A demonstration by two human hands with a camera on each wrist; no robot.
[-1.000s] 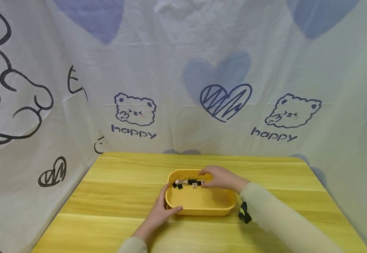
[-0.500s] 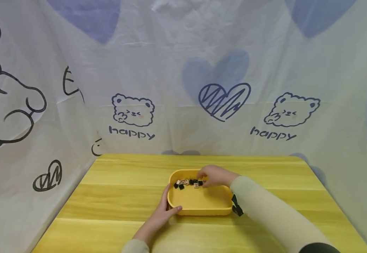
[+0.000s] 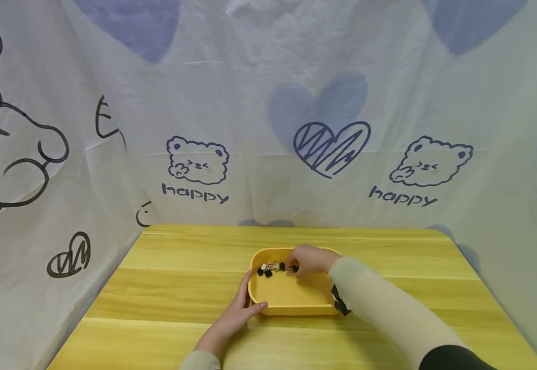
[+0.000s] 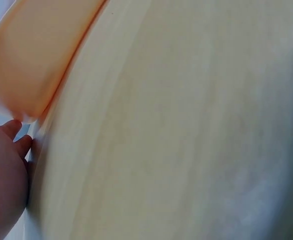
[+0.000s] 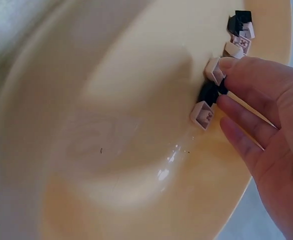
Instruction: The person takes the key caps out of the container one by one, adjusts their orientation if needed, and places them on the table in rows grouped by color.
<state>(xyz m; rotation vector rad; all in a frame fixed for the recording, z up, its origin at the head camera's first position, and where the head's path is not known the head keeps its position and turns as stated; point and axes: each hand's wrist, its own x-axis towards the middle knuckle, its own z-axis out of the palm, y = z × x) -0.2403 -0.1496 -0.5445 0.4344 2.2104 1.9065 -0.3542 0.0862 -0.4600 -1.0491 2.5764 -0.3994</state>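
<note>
Yellow tray (image 3: pixel 291 308): left hand (image 3: pixel 238 313) grips its rim; right hand (image 3: pixel 310 259) seemingly pinches keycaps (image 5: pixel 206 97).

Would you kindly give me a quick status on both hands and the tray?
Left hand grips yellow tray at its near-left corner. Right hand inside tray, fingertips pinching a black keycap. Other keycaps along far wall; nothing blocking.

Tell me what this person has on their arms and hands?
Both hands, the left hand and the right hand, are bare: no gloves or rings show. Each arm wears a long pale greenish-beige sleeve reaching the wrist. A small black strap-like thing sits under the right sleeve. Near the picture's bottom edge that arm turns dark, perhaps an outer layer.
</note>
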